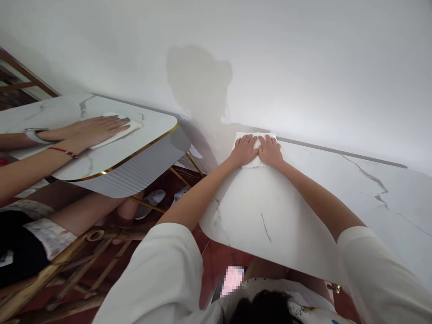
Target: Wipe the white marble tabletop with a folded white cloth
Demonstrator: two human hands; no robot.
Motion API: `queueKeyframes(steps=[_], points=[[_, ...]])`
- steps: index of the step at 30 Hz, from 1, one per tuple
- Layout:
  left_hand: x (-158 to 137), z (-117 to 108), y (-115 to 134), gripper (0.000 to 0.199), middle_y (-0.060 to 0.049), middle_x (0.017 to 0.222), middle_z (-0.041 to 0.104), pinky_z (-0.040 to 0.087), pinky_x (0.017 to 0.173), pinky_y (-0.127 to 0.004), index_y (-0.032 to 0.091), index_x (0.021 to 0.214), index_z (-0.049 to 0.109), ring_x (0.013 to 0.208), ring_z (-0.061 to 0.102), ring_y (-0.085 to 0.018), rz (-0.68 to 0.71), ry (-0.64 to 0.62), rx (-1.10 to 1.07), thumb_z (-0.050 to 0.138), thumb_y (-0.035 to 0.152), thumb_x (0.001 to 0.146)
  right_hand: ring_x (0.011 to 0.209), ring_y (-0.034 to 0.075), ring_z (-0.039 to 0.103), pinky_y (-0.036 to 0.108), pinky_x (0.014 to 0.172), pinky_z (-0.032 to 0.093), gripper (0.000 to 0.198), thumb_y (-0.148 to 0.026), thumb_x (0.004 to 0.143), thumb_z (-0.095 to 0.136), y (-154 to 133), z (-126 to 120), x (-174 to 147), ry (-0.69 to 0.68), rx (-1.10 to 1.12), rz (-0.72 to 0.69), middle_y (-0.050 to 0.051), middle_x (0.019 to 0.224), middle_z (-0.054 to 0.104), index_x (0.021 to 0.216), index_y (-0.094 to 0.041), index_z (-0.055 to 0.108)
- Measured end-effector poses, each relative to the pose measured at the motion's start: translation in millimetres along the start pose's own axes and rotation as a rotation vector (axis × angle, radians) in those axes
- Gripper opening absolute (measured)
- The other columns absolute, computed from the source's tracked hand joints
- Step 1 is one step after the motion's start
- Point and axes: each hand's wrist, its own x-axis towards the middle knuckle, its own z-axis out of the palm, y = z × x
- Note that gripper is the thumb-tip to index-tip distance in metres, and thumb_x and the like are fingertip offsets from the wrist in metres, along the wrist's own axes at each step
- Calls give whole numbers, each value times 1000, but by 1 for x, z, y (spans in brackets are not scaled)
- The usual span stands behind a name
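Head view: two bare hands rest side by side on one cloth, arms stretched forward over a tabletop.
Scallop-edged white cloth (252,164): directly under the fingers of both hands, its near edge showing below the palms and its far edge just beyond the fingertips; nearly square, so no clear long axis can be told.
Nearer hand: neither; the left hand (245,150) covers the cloth's left part, the right hand (270,151) its right part.
Fingers: extended and slightly parted, laid flat on the fabric rather than curled around it; the thumbs come close together, contact between them hard to tell.
Marble-patterned tabletop (241,202): below the cloth, reaching toward the body and well out to the right of the fingers.
White wall (303,76): beyond the fingertips.
Co-worker's hands (97,129): well apart to the left, flat on another white cloth (135,127) on a gold-trimmed table (148,114).
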Motion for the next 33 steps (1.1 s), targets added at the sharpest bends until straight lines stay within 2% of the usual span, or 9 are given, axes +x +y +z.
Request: queueKeyframes(steps=[7, 14, 20, 26, 33], points=[[15, 8, -9, 53, -15, 147, 39, 25, 111, -43, 13, 139, 40, 136, 34, -26, -10, 17, -7, 33, 30, 89, 127, 29, 37, 47, 99, 34, 49, -25, 92, 28, 3, 4, 13, 19, -12, 23, 13, 144, 41, 140, -19, 40], [-2, 4, -2, 56, -14, 150, 36, 22, 113, -43, 13, 141, 37, 139, 30, -27, -41, 11, 1, 31, 31, 89, 130, 28, 35, 45, 101, 33, 50, -24, 93, 27, -2, 0, 0, 2, -63, -26, 14, 148, 37, 142, -17, 38], [-44, -10, -1, 59, -17, 152, 32, 22, 113, -45, 9, 144, 33, 140, 27, -29, -55, -19, 20, 29, 32, 90, 133, 30, 33, 46, 103, 32, 51, -26, 94, 28, -23, 0, -25, -6, -96, -79, 13, 150, 35, 144, -17, 36], [-99, -25, 1, 58, -17, 149, 36, 24, 113, -45, 8, 142, 38, 139, 31, -30, -101, 28, 73, 30, 32, 89, 133, 30, 32, 45, 104, 32, 52, -28, 94, 31, -55, -3, -59, -38, -82, -143, 13, 150, 35, 145, -17, 36], [-153, -41, 16, 57, -19, 147, 40, 27, 111, -47, 7, 139, 40, 136, 35, -32, -152, 68, 140, 30, 31, 89, 135, 30, 31, 45, 104, 31, 51, -27, 95, 31, -82, -11, -99, -65, -49, -213, 14, 151, 34, 145, -16, 36]])
